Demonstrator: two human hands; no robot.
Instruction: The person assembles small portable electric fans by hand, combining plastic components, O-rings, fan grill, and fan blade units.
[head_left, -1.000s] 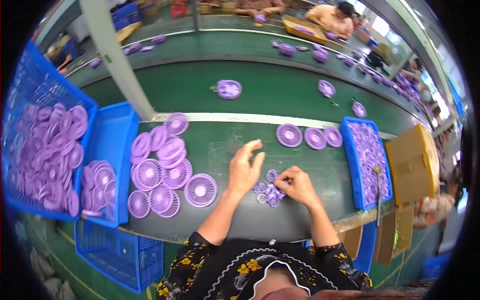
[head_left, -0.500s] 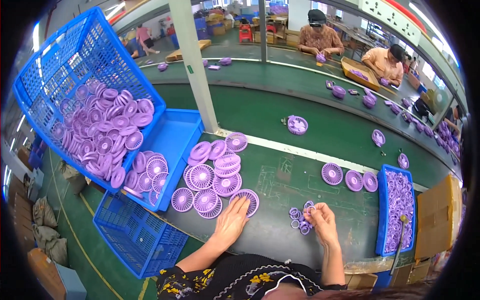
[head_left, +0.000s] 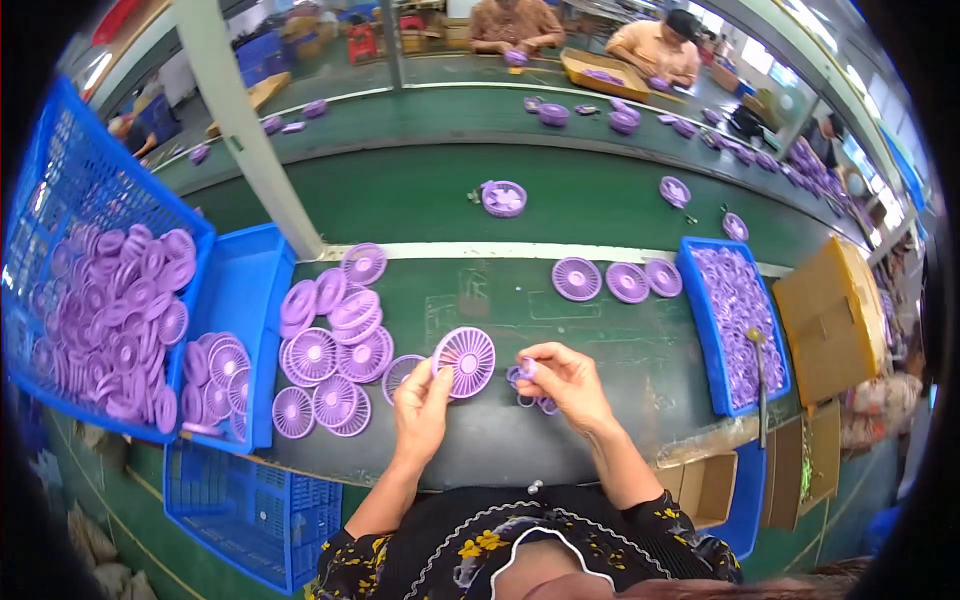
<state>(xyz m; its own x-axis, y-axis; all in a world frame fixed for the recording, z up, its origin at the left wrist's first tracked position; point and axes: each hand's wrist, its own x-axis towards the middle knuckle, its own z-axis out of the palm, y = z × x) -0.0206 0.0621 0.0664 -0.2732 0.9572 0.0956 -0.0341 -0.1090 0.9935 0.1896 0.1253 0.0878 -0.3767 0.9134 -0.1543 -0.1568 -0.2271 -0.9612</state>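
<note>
My left hand (head_left: 421, 412) holds a round purple fan grille (head_left: 468, 360) by its lower left edge, tilted up off the table. Between the thumb and fingertips of my right hand (head_left: 568, 386) is a small purple ring (head_left: 528, 368). Below that hand lie several more small rings (head_left: 546, 405), partly hidden by it. Left of the raised grille, a heap of similar grilles (head_left: 333, 402) spreads over the table, with one single grille (head_left: 402, 376) closest to my left hand.
Grilles fill a tilted blue crate (head_left: 185, 215) on the left, above a blue tray (head_left: 255, 290). Right, a blue bin (head_left: 706, 345) of small purple rings has a long-handled tool across it, beside a cardboard box (head_left: 822, 318). Purple parts lie on the green belt (head_left: 400, 195); co-workers sit beyond.
My left hand has lifted a grille from the table and brought it rightward toward my right hand. My right hand has raised a ring off the small pile. The view has shifted right.
</note>
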